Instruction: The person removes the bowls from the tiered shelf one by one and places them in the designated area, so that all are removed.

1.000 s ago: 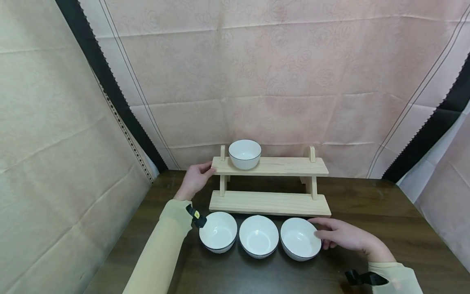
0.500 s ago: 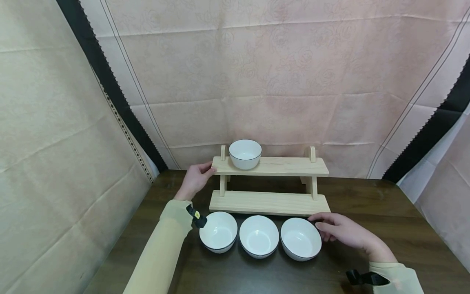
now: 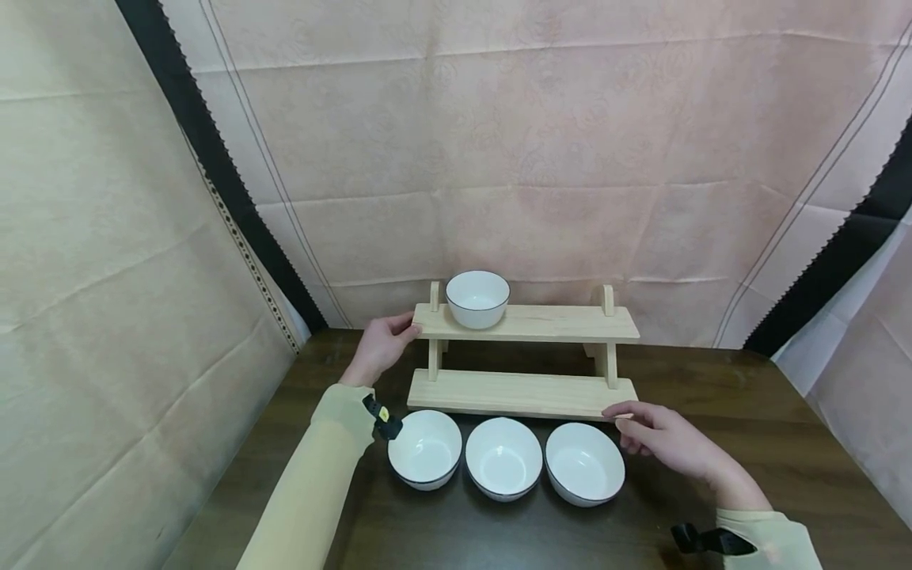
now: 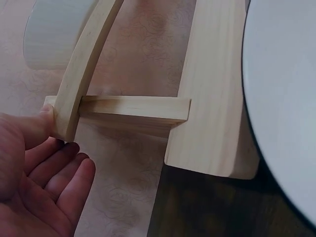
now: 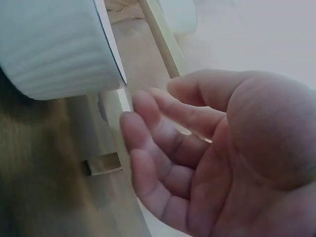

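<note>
A two-tier wooden display stand rises at the back of the table. Its upper board's left end is pinched by my left hand, thumb on one side and fingers below in the left wrist view. One white bowl with a dark rim sits on that board, left of its middle. In front of the stand are a left bowl, a middle bowl and a right bowl. My right hand is beside the right bowl, fingers loosely bent around nothing; its index fingertip overlaps the lower board's right corner.
The dark wooden table ends at a pale patterned cloth hung behind it. More cloth hangs on the left side. Two upright pegs, left and right, stick up through the upper board.
My right hand's fingers have come off the right bowl's rim and shifted slightly away, toward the lower board's corner. My left hand keeps its grip on the stand; the bowls stay put.
</note>
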`<state>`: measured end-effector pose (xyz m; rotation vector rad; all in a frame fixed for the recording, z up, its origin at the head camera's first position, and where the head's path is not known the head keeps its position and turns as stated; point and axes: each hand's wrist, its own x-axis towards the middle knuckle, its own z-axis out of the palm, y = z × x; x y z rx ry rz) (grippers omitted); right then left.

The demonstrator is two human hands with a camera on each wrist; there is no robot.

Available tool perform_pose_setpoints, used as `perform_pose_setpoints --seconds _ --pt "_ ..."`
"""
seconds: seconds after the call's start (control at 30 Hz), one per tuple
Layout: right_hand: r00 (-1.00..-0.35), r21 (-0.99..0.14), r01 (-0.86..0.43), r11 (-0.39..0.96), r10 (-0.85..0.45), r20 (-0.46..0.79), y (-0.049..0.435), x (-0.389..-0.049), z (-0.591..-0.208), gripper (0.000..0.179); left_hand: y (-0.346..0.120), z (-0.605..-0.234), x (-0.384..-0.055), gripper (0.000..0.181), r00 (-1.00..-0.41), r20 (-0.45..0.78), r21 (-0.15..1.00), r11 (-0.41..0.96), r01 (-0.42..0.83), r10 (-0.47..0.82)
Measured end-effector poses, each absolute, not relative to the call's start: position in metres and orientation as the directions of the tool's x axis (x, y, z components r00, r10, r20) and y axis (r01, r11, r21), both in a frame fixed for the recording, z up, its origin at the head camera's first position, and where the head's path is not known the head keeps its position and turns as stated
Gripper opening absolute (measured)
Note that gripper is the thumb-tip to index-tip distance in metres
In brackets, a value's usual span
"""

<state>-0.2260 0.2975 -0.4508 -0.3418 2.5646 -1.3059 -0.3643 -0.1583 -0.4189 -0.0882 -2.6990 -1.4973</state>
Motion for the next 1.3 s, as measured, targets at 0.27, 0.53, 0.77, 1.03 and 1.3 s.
perform_pose_setpoints --seconds 0.27,0.53,0.77,1.03,1.3 --pt "-0.958 -0.765 -0.161 0.623 -0.284 -0.029 0.275 -0.243 -0.434 0.026 -0.157 -0.416 -0.368 0.055 -0.998 0.044 0.834 0.548 0.064 0.05" --pt "-0.945 -0.708 -0.274 0.651 -0.317 0.075 0.238 -0.276 -0.409 0.022 -0.156 -0.414 -0.366 0.054 -0.998 0.009 0.85 0.526 0.038 0.057" --pt "-0.95 -0.657 -0.297 0.693 -0.287 0.126 0.201 -0.293 -0.393 0.025 -0.156 -0.416 -0.367 0.054 -0.997 0.02 0.85 0.524 0.055 0.073" --pt "-0.964 -0.639 -0.266 0.722 -0.202 0.173 0.172 -0.31 -0.381 0.031 -0.157 -0.416 -0.367 0.054 -0.997 0.012 0.85 0.525 0.052 0.079" --pt "-0.968 -0.722 -0.245 0.647 -0.119 0.221 0.158 -0.325 -0.373 0.038 -0.158 -0.415 -0.367 0.055 -0.997 0.009 0.847 0.529 0.05 0.081"
